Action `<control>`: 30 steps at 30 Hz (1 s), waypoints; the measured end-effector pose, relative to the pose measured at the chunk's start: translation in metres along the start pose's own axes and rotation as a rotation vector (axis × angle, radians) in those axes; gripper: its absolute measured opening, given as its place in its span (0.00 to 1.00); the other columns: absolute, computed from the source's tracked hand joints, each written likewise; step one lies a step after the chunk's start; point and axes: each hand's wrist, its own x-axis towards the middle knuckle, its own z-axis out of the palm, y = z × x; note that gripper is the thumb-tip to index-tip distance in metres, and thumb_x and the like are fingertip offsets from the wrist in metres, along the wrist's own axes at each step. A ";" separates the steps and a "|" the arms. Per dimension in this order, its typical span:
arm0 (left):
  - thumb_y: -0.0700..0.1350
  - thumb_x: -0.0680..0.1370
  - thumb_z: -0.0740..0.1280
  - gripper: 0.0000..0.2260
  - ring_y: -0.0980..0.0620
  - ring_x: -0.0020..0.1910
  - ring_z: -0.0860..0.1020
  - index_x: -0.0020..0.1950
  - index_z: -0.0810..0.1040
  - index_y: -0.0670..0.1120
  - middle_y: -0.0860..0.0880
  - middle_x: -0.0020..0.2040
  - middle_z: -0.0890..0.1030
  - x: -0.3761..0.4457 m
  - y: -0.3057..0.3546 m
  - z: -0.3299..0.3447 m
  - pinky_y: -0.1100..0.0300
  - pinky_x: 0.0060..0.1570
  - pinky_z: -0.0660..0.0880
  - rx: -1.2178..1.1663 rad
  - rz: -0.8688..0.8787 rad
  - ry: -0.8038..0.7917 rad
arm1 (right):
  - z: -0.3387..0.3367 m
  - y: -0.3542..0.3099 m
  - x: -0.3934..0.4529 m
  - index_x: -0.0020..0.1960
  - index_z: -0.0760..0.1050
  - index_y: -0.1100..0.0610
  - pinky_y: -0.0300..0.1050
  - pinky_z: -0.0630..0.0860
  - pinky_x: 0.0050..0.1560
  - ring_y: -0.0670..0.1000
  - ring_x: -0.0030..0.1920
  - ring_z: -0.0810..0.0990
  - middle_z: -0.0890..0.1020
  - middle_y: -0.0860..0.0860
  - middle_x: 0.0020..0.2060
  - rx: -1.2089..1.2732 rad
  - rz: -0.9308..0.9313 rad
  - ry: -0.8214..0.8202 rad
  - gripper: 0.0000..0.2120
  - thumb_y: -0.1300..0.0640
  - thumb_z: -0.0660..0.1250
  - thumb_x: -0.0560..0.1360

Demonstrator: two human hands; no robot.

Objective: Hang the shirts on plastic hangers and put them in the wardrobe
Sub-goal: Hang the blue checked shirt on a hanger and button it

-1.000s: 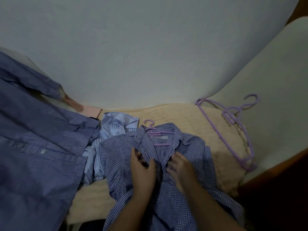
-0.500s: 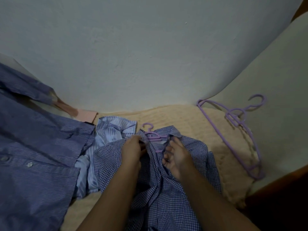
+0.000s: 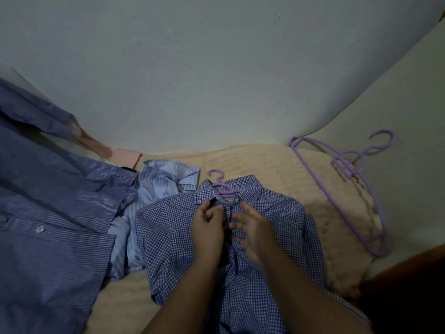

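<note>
Your left hand (image 3: 209, 224) pinches the checked shirt (image 3: 277, 218) just under its collar. Your right hand (image 3: 250, 227) rests there with fingers loosely spread, and a purple hanger (image 3: 222, 188) sits just beyond both.

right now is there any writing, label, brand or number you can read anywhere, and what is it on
No readable text anywhere.
Check shirt: a pale neck label shows inside the collar behind the hanger, too small and blurred to read.
Dark striped shirt: a small dark tab at its edge, nothing legible.
Light striped shirt, spare hangers, wall: no marks seen.
</note>
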 end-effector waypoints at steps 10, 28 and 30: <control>0.45 0.76 0.69 0.23 0.57 0.34 0.75 0.70 0.69 0.44 0.53 0.38 0.78 0.044 0.028 0.009 0.64 0.30 0.66 0.416 0.104 0.057 | 0.011 -0.016 0.025 0.74 0.61 0.53 0.47 0.72 0.40 0.52 0.32 0.74 0.75 0.53 0.36 -0.115 0.137 -0.028 0.21 0.59 0.52 0.81; 0.36 0.73 0.71 0.19 0.51 0.31 0.78 0.61 0.70 0.46 0.45 0.38 0.77 0.057 -0.016 -0.009 0.54 0.39 0.78 0.094 -0.093 -0.098 | 0.020 -0.001 0.066 0.50 0.75 0.64 0.33 0.59 0.19 0.50 0.23 0.63 0.77 0.54 0.32 -0.120 0.326 0.239 0.09 0.60 0.58 0.80; 0.36 0.73 0.71 0.18 0.51 0.32 0.77 0.60 0.70 0.46 0.46 0.36 0.77 0.057 -0.018 -0.009 0.54 0.39 0.77 0.098 -0.083 -0.101 | 0.020 0.000 0.071 0.45 0.75 0.63 0.31 0.57 0.19 0.49 0.23 0.62 0.77 0.54 0.31 -0.109 0.338 0.263 0.08 0.61 0.59 0.80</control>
